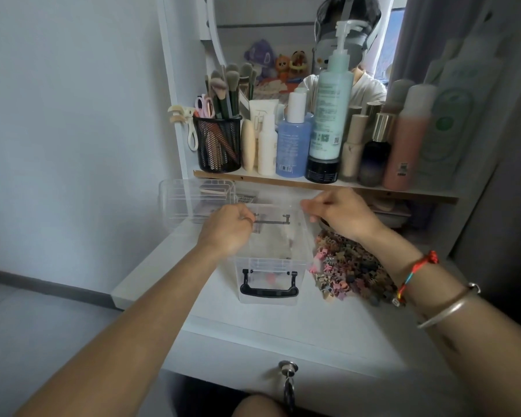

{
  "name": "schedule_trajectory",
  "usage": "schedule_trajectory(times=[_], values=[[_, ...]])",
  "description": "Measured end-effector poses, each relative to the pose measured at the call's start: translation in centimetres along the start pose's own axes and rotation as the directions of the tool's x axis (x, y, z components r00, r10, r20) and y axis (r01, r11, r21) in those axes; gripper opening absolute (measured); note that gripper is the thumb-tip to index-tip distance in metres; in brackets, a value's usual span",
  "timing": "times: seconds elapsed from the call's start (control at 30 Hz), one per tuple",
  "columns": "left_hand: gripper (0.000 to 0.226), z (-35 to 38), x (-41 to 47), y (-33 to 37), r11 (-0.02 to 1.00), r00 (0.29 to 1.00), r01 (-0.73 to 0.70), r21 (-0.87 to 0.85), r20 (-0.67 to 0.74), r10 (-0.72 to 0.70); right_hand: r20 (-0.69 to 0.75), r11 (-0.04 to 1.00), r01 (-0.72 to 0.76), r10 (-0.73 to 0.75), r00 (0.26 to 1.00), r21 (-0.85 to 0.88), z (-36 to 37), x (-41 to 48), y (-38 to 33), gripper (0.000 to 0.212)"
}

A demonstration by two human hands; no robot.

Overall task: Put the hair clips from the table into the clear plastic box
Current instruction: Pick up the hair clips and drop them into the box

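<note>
Plastic box (268, 261), seemingly between curled fingers (248, 220)

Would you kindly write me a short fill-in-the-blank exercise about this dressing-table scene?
1. The hair clips lie piled on the table to the ___ of the clear plastic box.
2. The box's near handle is ___ in colour.
3. The makeup brushes stand in a black ___ cup.
4. A ___ sits in the drawer lock.
Missing words: right; black; mesh; key.
</note>
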State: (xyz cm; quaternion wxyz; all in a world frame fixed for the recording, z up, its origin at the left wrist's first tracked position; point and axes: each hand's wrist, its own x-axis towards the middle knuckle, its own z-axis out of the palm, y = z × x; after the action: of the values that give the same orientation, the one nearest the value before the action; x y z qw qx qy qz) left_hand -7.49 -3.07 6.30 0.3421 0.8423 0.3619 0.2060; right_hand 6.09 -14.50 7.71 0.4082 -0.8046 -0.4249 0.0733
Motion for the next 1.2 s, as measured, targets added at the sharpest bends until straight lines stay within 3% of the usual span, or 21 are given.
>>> schedule_trajectory(times=[0.07,0.2,0.3,0.37,0.43,0.5,0.57,0.63,0.7,0.77,0.87,0.97,1.03,1.1,1.17,1.2], values=[[0.029,-0.2,0.1,-0.2,1.000,1.000,0.006,0.000,-0.008,-0.006,0.057,0.988,-0.032,0.041,0.998,-0.149,0.3,-0.1,1.2,0.019],[0.029,-0.5,0.2,-0.5,1.000,1.000,0.020,0.015,-0.019,-0.020,0.354,0.900,0.031,0.139,0.925,-0.434,2.1,-1.3,2.6,0.016],[0.029,-0.5,0.1,-0.5,1.000,1.000,0.019,0.017,-0.021,-0.019,0.335,0.859,0.077,0.114,0.935,-0.506,2.6,-1.3,2.5,0.010],[0.029,-0.6,0.1,-0.6,1.000,1.000,0.018,0.019,-0.020,-0.017,0.131,0.917,0.032,0.022,0.991,-0.397,2.4,-0.7,2.1,0.010],[0.029,-0.5,0.2,-0.6,1.000,1.000,0.016,0.021,-0.020,-0.015,-0.117,0.997,0.015,-0.024,0.993,-0.075,2.0,-0.2,1.0,0.009],[0.029,-0.6,0.2,-0.6,1.000,1.000,0.019,0.020,-0.020,-0.019,-0.105,0.979,0.051,-0.030,0.994,0.198,1.9,0.0,-0.2,0.012],[0.029,-0.6,0.3,-0.6,1.000,1.000,0.022,0.022,-0.018,-0.022,-0.032,0.976,0.056,-0.051,0.998,0.212,2.1,0.1,-0.6,0.017],[0.029,-0.8,0.4,-0.7,0.999,0.999,0.028,0.027,-0.017,-0.027,-0.100,0.985,0.025,-0.008,0.995,0.170,2.4,0.5,-0.1,0.020],[0.029,-1.0,0.4,-0.9,0.999,0.999,0.038,0.033,-0.020,-0.037,-0.177,0.998,-0.021,0.031,0.984,0.059,2.9,1.0,1.1,0.018],[0.028,-1.2,0.5,-1.1,0.998,0.999,0.046,0.034,-0.023,-0.045,-0.030,0.974,-0.047,0.041,0.999,-0.221,3.6,1.2,2.1,0.024],[0.027,-1.2,0.6,-1.1,0.998,0.999,0.048,0.031,-0.020,-0.048,0.188,0.826,0.061,0.055,0.981,-0.560,5.2,0.8,3.1,0.029],[0.026,-1.2,0.6,-1.1,0.999,0.999,0.049,0.021,-0.021,-0.049,0.126,0.746,0.094,-0.014,0.992,-0.659,5.5,0.5,2.9,0.028],[0.026,-1.2,0.5,-1.2,0.999,0.999,0.047,0.021,-0.021,-0.046,-0.022,0.848,0.033,-0.052,0.998,-0.529,4.8,0.7,2.7,0.022],[0.027,-1.1,0.5,-1.1,0.999,0.999,0.040,0.024,-0.021,-0.040,-0.140,0.993,-0.009,-0.007,0.990,-0.117,3.4,1.0,1.6,0.013],[0.028,-0.9,0.5,-0.9,0.999,0.999,0.031,0.023,-0.020,-0.031,-0.020,0.978,0.025,-0.021,1.000,0.206,1.8,0.7,0.1,0.012],[0.028,-0.8,0.4,-0.9,0.999,0.999,0.028,0.020,-0.017,-0.028,0.049,0.977,0.044,-0.055,0.997,0.211,1.3,0.5,-0.4,0.014]])
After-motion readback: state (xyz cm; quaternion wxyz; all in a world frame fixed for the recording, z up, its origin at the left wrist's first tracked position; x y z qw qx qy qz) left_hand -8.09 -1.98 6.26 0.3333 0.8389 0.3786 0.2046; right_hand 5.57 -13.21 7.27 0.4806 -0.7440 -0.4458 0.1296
